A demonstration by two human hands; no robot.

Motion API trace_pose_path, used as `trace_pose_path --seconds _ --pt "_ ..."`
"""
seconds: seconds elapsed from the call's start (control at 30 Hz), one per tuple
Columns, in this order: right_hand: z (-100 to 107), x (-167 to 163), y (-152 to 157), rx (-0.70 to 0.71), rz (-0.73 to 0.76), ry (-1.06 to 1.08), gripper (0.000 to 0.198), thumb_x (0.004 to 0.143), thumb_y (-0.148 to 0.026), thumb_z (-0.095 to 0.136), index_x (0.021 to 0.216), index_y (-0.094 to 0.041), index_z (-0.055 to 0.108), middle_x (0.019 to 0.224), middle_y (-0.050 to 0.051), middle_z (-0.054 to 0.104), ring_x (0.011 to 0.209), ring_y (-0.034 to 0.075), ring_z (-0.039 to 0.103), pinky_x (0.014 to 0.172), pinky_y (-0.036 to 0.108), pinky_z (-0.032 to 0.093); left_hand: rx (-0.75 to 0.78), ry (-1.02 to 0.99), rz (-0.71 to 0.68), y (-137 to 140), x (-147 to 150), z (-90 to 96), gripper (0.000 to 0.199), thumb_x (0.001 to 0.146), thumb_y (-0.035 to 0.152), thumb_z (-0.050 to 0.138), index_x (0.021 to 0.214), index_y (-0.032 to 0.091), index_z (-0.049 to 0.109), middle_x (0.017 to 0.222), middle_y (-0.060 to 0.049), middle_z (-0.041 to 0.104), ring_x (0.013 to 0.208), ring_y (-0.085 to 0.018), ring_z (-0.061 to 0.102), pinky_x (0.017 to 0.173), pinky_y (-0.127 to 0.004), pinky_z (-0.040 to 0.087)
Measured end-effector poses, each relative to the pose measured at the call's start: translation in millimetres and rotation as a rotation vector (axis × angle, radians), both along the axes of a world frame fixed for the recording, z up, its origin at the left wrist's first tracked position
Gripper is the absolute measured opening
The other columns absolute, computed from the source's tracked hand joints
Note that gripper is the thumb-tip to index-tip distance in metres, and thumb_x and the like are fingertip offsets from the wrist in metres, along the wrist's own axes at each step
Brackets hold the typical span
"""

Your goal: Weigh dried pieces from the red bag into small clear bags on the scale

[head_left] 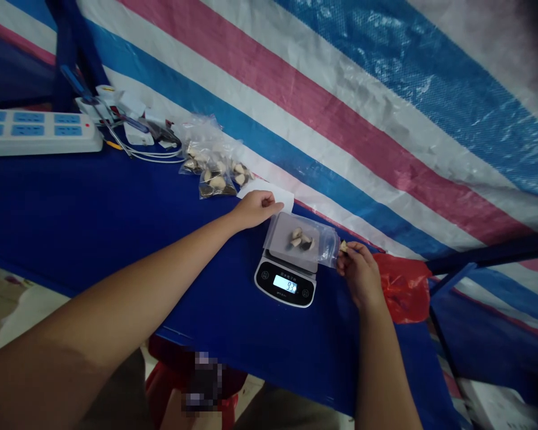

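Observation:
A small kitchen scale [285, 285] with a lit display, reading what looks like 93, stands on the blue table. Across its plate lies a clear plastic bag [327, 245] with several pale, dark-edged dried mushroom pieces [301, 240] in it. My right hand [361, 269] is at the bag's right end, its fingertips closed on a small dried mushroom piece [343, 246]. Left of the scale, my left hand [256, 209] rests over a white sheet of paper [283, 196]. Its fingers are loosely curled in, with nothing visible in them.
Filled clear bags of mushroom pieces [215, 176] sit behind my left hand. A power strip [40, 132], a screwdriver [78, 83] and white cables [155, 158] lie at the left. A red plastic bag [403, 286] is at the right. Striped sheeting [296, 89] hangs behind the table.

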State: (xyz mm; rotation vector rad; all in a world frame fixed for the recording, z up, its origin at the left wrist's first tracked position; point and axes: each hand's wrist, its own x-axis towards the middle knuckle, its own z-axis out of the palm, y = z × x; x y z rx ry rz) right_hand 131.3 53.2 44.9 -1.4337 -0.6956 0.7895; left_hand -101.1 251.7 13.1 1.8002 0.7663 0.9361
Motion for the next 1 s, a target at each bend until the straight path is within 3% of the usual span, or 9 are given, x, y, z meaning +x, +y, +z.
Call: trace_pose_path --seconds 0.27,0.57,0.7,0.77,0.87,1.0 --pt "0 10 -9 -0.089 -0.006 -0.217 0.043 0.063 -0.043 0.092 0.09 -0.016 0.074 0.074 0.002 0.07 0.062 0.011 0.057 0.056 0.022 0.045 -0.039 0.019 0.009 -3 -1 6.8 0.037 0.082 0.046 0.065 0.062 0.02 0.049 0.058 0.001 0.055 0.055 -0.011 0.045 0.058 -0.028 0.033" --pt "5 -5 -6 -0.168 0.167 -0.246 0.042 0.071 -0.053 0.083 0.09 -0.016 0.077 0.054 -0.005 0.048 0.051 0.008 0.038 0.046 0.021 0.027 -0.034 -0.009 -0.02 -6 5 5.6 0.034 0.077 0.039 0.07 0.062 0.02 0.047 0.056 0.005 0.046 0.054 -0.009 0.038 0.056 -0.027 0.029" --pt "8 -11 -2 -0.156 0.234 -0.174 0.04 0.073 -0.052 0.08 0.093 -0.017 0.073 0.056 -0.005 0.051 0.045 0.007 0.036 0.042 0.02 0.023 -0.036 -0.051 -0.023 -11 9 5.9 0.034 0.076 0.038 0.072 0.065 0.02 0.046 0.057 0.005 0.045 0.055 -0.009 0.039 0.056 -0.026 0.031" --pt "6 -7 -1 -0.117 0.129 -0.169 0.04 0.075 -0.054 0.078 0.091 -0.017 0.071 0.055 -0.005 0.053 0.04 0.006 0.034 0.039 0.02 0.02 -0.03 -0.082 0.001 -10 11 4.9 0.033 0.078 0.042 0.072 0.069 0.02 0.048 0.062 0.004 0.05 0.058 -0.01 0.044 0.058 -0.026 0.034" --pt "-2 6 0 -0.04 -0.103 -0.156 0.037 0.078 -0.056 0.071 0.077 -0.02 0.063 0.045 -0.009 0.039 0.035 0.006 0.027 0.035 0.02 0.017 -0.094 -0.173 0.114 -2 13 2.8 0.029 0.084 0.045 0.065 0.08 0.02 0.051 0.075 0.0 0.059 0.063 -0.01 0.05 0.059 -0.025 0.039" --pt "-12 21 1 -0.045 -0.228 -0.052 0.036 0.079 -0.052 0.069 0.069 -0.021 0.052 0.046 -0.011 0.031 0.036 0.005 0.024 0.034 0.019 0.016 -0.177 -0.251 0.29 11 10 0.6 0.026 0.088 0.045 0.057 0.083 0.022 0.046 0.08 0.001 0.057 0.061 -0.01 0.049 0.055 -0.025 0.038"
